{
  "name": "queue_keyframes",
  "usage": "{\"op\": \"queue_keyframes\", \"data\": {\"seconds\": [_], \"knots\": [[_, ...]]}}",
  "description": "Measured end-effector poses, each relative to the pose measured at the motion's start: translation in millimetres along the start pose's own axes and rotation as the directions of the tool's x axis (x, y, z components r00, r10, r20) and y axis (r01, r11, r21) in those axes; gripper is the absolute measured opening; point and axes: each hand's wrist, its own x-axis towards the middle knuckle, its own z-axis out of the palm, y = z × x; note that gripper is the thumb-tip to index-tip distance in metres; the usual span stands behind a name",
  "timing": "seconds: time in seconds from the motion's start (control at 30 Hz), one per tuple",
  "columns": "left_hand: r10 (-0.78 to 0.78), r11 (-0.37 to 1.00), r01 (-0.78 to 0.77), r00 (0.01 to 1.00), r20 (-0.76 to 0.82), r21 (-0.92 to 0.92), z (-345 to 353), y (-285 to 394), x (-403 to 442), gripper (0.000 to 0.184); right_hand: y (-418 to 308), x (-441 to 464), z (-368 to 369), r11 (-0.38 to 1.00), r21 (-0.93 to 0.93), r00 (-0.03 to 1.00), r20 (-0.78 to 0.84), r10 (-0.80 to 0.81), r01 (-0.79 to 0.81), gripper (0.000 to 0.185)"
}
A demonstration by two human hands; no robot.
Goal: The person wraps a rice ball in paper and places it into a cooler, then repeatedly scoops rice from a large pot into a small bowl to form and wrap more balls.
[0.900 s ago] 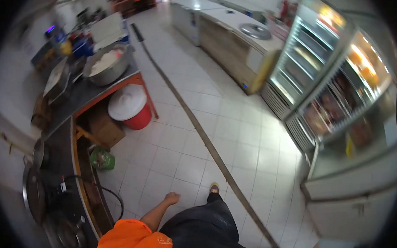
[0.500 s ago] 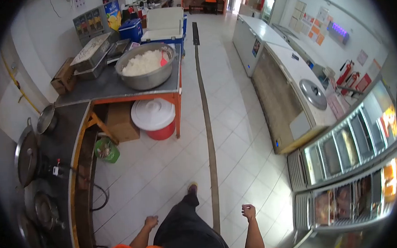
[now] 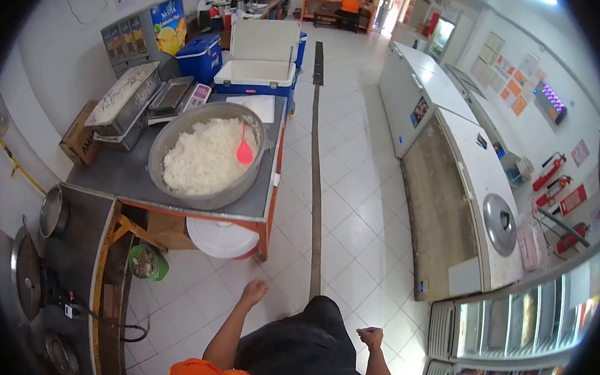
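My left hand (image 3: 254,293) hangs over the tiled floor, just below the red bucket with its white lid (image 3: 222,238); its fingers look loosely curled and too small to read clearly. Lower right, my right hand (image 3: 371,336) is in front of my dark apron's right side, fingers curled inward, and I make out no object in it. Ahead on the left stands a grey table (image 3: 136,170) bearing a large metal basin (image 3: 209,200) of white rice (image 3: 200,159). A pink spoon (image 3: 244,152) is stuck in the rice.
An open blue-and-white cooler (image 3: 257,73) stands behind the basin. White chest freezers (image 3: 403,80) line the right, with a metal lid (image 3: 499,224) on the nearer one. Glass-door fridges (image 3: 510,322) are at lower right, burners (image 3: 30,273) at left. A person in orange (image 3: 351,5) is far back.
The view has swung to the right and moved forward; the table and basin look closer. My right hand has come into view since the earliest frame. My left hand is farther forward than half a second ago.
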Motion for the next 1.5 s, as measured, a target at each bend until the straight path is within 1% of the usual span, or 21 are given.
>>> {"op": "queue_keyframes", "data": {"seconds": [0.13,0.2,0.33,0.4,0.53,0.63,0.67,0.7,0.73,0.8,0.87,0.97,1.07,1.17,1.23,1.27,1.33,1.37,1.43,1.47,1.5], "knots": [[0.205,0.971,-0.189,0.972,0.111,-0.144,40.1,107.5,98.5,0.030,-88.5,97.7,-2.6,1.000,0.008,0.999,-0.046,-0.017,0.017,0.025],[0.281,0.957,-0.255,0.932,0.228,-0.139,54.2,160.2,131.8,0.030,-139.7,164.3,4.2,0.991,0.072,0.993,-0.019,-0.116,0.117,0.023],[0.215,0.964,-0.173,0.954,0.209,-0.202,70.0,258.5,188.3,0.027,-298.7,312.9,38.9,0.884,-0.077,0.880,0.175,-0.443,0.460,0.025],[0.209,0.978,-0.208,0.970,0.126,-0.026,68.3,314.4,205.4,0.029,-411.6,365.4,69.1,0.652,-0.254,0.699,0.208,-0.684,0.714,0.028],[0.185,0.973,-0.189,0.982,-0.040,-0.133,65.4,346.9,262.2,0.036,-650.6,395.0,146.5,0.442,-0.197,0.483,0.414,-0.772,0.875,0.033],[0.079,0.978,-0.099,0.991,-0.111,-0.185,37.5,402.4,290.1,0.038,-780.1,370.8,216.6,0.350,0.062,0.253,0.577,-0.777,0.935,0.043],[0.007,0.973,-0.029,0.996,-0.094,-0.230,29.8,410.7,302.4,0.039,-808.4,368.6,245.2,0.238,0.153,0.103,0.592,-0.799,0.959,0.044],[0.047,0.966,-0.083,0.988,-0.149,-0.245,27.1,402.9,322.2,0.040,-829.1,367.1,270.9,0.127,0.248,-0.045,0.590,-0.806,0.961,0.045],[0.039,0.961,-0.085,0.984,-0.175,-0.263,25.5,399.0,339.8,0.040,-841.0,369.5,295.1,0.117,0.260,-0.068,0.608,-0.791,0.959,0.045],[0.048,0.973,-0.124,0.935,-0.352,-0.195,17.1,391.9,378.1,0.038,-862.7,378.5,341.1,0.262,0.219,0.035,0.701,-0.712,0.940,0.047],[-0.019,0.956,-0.096,0.921,-0.388,-0.276,5.6,384.9,415.9,0.039,-880.0,386.9,370.1,0.276,0.277,-0.013,0.727,-0.687,0.920,0.046],[-0.143,0.945,-0.023,0.869,-0.473,-0.327,-7.8,370.0,461.9,0.040,-909.8,381.5,387.3,-0.003,0.344,-0.277,0.751,-0.599,0.939,0.043],[-0.207,0.957,0.048,0.802,-0.560,-0.286,-24.0,388.1,489.3,0.041,-951.7,409.5,406.2,0.054,0.277,-0.194,0.788,-0.585,0.959,0.035],[-0.166,0.963,-0.003,0.778,-0.606,-0.268,-41.6,411.5,524.6,0.036,-1013.8,457.7,417.6,-0.272,0.183,-0.284,0.871,-0.400,0.945,0.025],[-0.087,0.996,0.071,0.798,-0.596,-0.050,-60.7,432.1,555.5,0.033,-1049.6,482.4,432.4,-0.465,0.162,-0.279,0.940,-0.195,0.870,0.030],[-0.103,0.995,0.072,0.790,-0.604,-0.075,-70.0,436.5,573.7,0.033,-1059.6,493.7,447.5,-0.473,0.176,-0.285,0.944,-0.169,0.863,0.030],[0.023,0.965,0.167,0.713,-0.701,0.202,-82.3,440.0,614.8,0.031,-1079.8,511.0,470.7,-0.568,0.374,-0.467,0.884,-0.019,0.733,0.034],[0.000,0.970,0.173,0.698,-0.716,0.169,-89.8,439.8,631.6,0.031,-1087.3,512.8,481.7,-0.564,0.432,-0.505,0.862,0.030,0.703,0.036],[0.120,0.927,0.235,0.552,-0.825,0.292,-105.4,431.3,650.2,0.033,-1104.2,502.6,504.2,-0.537,0.478,-0.468,0.868,0.167,0.695,0.035],[0.088,0.930,0.257,0.541,-0.836,0.264,-108.9,426.5,655.5,0.033,-1109.0,500.5,514.1,-0.507,0.498,-0.417,0.867,0.272,0.704,0.033],[0.086,0.935,0.264,0.478,-0.874,0.236,-110.8,421.0,660.2,0.033,-1107.3,512.4,529.0,-0.473,0.560,-0.467,0.829,0.309,0.681,0.030]]}}
